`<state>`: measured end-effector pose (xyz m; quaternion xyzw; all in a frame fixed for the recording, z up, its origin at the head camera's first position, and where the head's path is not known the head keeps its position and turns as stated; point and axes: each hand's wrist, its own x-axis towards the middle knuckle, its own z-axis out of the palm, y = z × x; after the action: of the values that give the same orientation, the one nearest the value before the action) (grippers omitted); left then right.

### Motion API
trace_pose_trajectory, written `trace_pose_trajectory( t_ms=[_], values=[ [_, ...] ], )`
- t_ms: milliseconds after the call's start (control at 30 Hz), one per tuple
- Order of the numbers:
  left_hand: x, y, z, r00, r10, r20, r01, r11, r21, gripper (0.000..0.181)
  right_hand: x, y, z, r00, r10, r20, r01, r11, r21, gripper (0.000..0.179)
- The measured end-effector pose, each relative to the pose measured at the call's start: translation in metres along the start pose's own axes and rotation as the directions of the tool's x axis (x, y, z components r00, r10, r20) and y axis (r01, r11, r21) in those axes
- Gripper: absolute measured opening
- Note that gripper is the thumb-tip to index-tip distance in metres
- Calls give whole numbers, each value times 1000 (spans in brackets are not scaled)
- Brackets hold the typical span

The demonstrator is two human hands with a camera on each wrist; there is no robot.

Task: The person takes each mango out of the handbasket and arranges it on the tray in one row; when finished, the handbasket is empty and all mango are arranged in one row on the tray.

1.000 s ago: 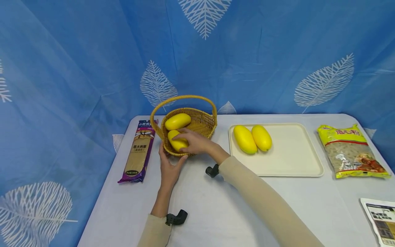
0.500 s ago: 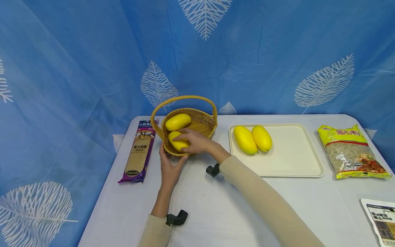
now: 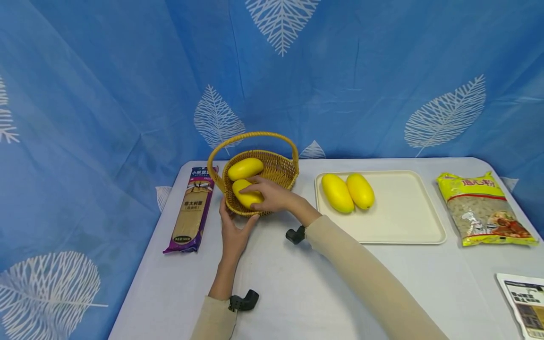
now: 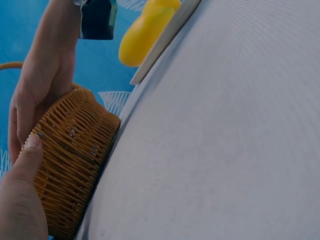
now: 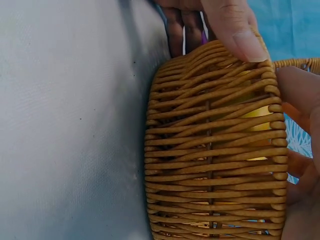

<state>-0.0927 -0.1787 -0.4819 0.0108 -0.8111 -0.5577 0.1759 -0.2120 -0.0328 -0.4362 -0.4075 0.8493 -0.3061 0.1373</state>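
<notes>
A wicker basket with a tall arched handle stands toward the back left of the table. My left hand grips its near left side, the thumb on the rim in the left wrist view. Inside lies one yellow mango at the back. My right hand reaches over the near rim and holds a second mango in front of it, thumb and fingers around the fruit. In the right wrist view, the basket's woven wall hides most of this mango.
Right of the basket is a cream tray bearing two mangoes side by side. A spaghetti pack lies at the left, a yellow pasta bag at the right. Another packet sits by the right edge. Behind hangs a blue curtain.
Almost nothing differs. Both hands keep their places at the basket; the right wrist has shifted very slightly to the right.
</notes>
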Motion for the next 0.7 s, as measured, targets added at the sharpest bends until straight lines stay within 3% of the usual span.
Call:
trace_pose_trajectory(
  t_ms=[267,700],
  values=[
    [0,0,1,1000,26,-4,-26,1000,7,98,-13,-1,-12,996,-20,-93,22,999,25,47],
    [-2,0,1,1000,27,-7,-27,1000,2,98,-46,-2,-28,969,-83,-234,86,996,5,46]
  ],
)
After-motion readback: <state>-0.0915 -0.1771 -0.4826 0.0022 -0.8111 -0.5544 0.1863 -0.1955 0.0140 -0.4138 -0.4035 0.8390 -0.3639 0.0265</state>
